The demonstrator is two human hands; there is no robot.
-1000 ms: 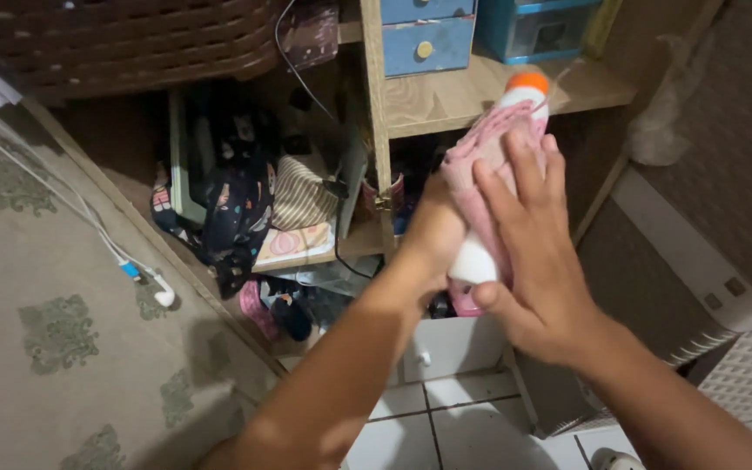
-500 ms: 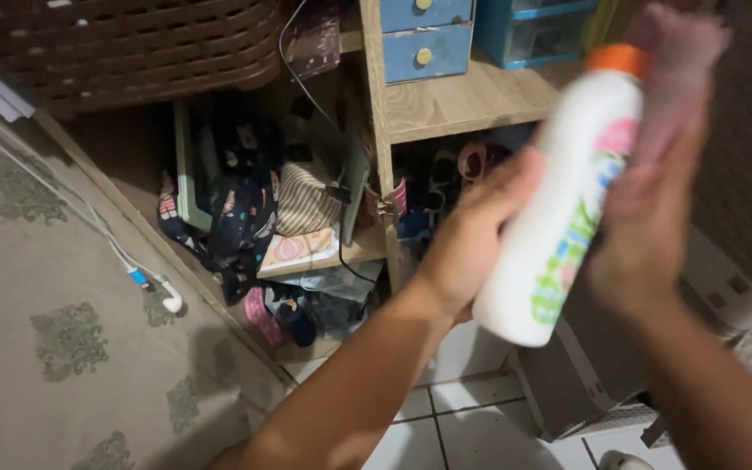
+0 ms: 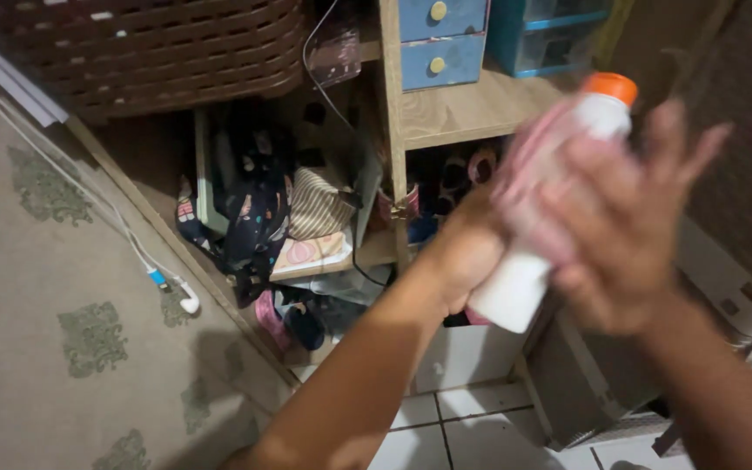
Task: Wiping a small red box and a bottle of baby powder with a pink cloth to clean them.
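My left hand [image 3: 463,252] grips the lower part of a white bottle [image 3: 515,292] with an orange cap [image 3: 611,87], held tilted in front of the shelves. My right hand [image 3: 628,218], blurred by motion, presses a pink cloth [image 3: 528,178] against the bottle's side. The cloth covers most of the bottle's middle, so only its base and neck show.
A wooden shelf unit [image 3: 472,113] stands behind, with small blue drawers [image 3: 441,39] on top and cluttered bags and fabric [image 3: 263,218] below left. A brown woven basket [image 3: 167,52] sits upper left. A white cable [image 3: 167,283] lies on the patterned mat [image 3: 63,331]. White floor tiles [image 3: 463,426] show below.
My right hand has brought the pink cloth down from the bottle's top onto its side, hiding the printed label. The bottle has tilted back a little toward the shelves.
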